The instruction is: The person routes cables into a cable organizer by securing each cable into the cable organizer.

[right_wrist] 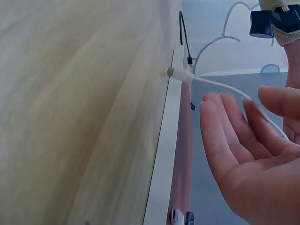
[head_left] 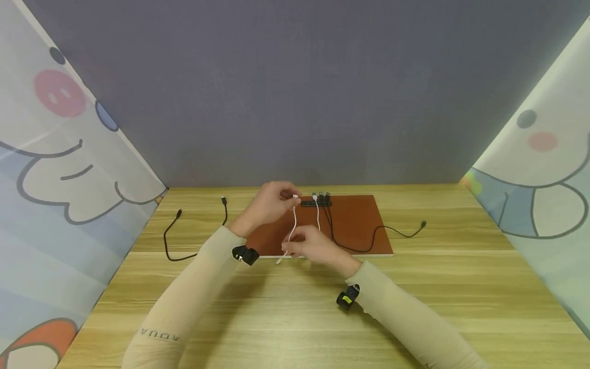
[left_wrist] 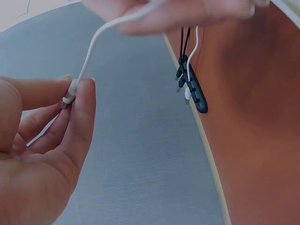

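Note:
In the head view my left hand is over the back left of a brown board and pinches the USB plug of a white charging cable. The left wrist view shows that plug between thumb and fingertips. Lower down, my right hand has the same cable running between its thumb and index finger. The cable's small end connector hangs free past those fingers, near the board's front edge. Beside my left hand, a black cable holder on the board's back edge carries another white cable and two black ones.
The brown board lies on a wooden table before a grey partition. A black cable lies to the left, its ends apart. Another black cable runs from the holder to the right.

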{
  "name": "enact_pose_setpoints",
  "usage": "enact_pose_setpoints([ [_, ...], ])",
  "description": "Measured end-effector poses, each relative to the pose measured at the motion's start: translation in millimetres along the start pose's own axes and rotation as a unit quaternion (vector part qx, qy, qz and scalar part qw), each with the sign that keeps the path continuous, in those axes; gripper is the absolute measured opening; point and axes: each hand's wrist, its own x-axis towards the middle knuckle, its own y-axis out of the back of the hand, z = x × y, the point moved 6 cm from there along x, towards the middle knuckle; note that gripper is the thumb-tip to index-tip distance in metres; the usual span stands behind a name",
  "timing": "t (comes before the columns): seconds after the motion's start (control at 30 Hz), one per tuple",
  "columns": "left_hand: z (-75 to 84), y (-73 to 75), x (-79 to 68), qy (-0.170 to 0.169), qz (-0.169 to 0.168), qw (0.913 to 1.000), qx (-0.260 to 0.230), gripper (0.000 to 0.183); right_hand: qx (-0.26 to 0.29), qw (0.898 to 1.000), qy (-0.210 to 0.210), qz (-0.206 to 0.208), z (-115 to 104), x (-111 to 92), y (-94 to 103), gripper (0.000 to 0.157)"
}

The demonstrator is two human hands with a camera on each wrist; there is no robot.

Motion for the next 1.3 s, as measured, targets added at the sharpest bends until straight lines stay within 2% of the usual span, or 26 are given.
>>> enact_pose_setpoints([
  [0.13,-2.0,3.4,7.5,0.014,-0.009,0.9995,-0.028,0.019,0.019,1.000,-0.005,-0.002,2.0,-1.1,4.1,0.019],
  [0.33,-6.0,10.4,15.5,0.033,-0.025,0.9979,-0.049,0.023,0.011,1.000,-0.011,-0.007,1.9,-6.0,8.8,0.024],
  [0.6,-15.7,20.4,31.7,0.055,0.004,0.9944,-0.090,0.022,-0.010,1.000,-0.004,-0.001,0.4,-11.8,11.5,0.021],
  [0.7,-18.8,22.4,40.2,0.059,0.018,0.9942,-0.088,0.022,-0.039,0.999,-0.007,0.009,1.8,-12.6,14.2,0.020],
  [0.83,-21.7,18.5,52.9,0.059,0.017,0.9956,-0.071,0.023,-0.079,0.996,-0.030,0.030,4.5,-13.9,17.0,0.020],
  [1.0,-24.6,9.4,65.8,0.060,0.013,0.9970,-0.047,0.025,-0.160,0.983,-0.042,0.074,3.6,-17.2,21.3,0.021],
  [1.13,-28.9,-0.6,72.5,0.066,0.005,0.9964,-0.053,0.027,-0.230,0.966,-0.049,0.105,-0.6,-21.5,23.9,0.027],
  [1.3,-33.0,-14.0,80.8,0.061,0.000,0.9973,-0.041,0.025,-0.294,0.947,-0.059,0.119,-2.8,-24.2,26.7,0.038],
])
